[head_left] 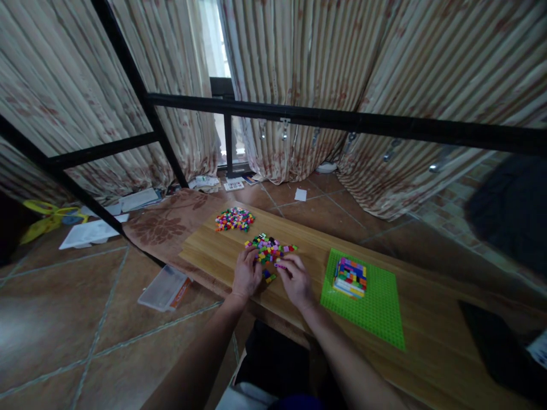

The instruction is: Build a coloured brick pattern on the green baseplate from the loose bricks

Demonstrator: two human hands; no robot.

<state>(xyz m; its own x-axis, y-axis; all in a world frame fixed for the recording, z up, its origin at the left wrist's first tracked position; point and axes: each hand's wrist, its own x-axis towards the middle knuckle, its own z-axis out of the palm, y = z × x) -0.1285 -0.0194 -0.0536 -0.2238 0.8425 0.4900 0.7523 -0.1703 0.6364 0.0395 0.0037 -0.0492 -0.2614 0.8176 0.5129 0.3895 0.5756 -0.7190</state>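
My right hand (296, 280) pinches a small purple toy brick (280, 265) between thumb and fingertips, just over the near side of a loose brick pile (268, 245). At that pile's left edge, my left hand (247, 274) is curled with its fingertips down among the bricks; what they hold, if anything, is hidden. A few blue and yellow bricks (269, 277) lie on the wooden board between my hands. To the right, a layered block of multicoloured bricks (350, 278) stands on a green studded baseplate (380, 307).
A second brick pile (235, 219) lies farther left on the wooden board (205, 245). A dark flat object (491, 336) rests at the right end. Black metal bars (299, 114) cross behind the board. A clear plastic box (162, 288) sits on the tiled floor at left.
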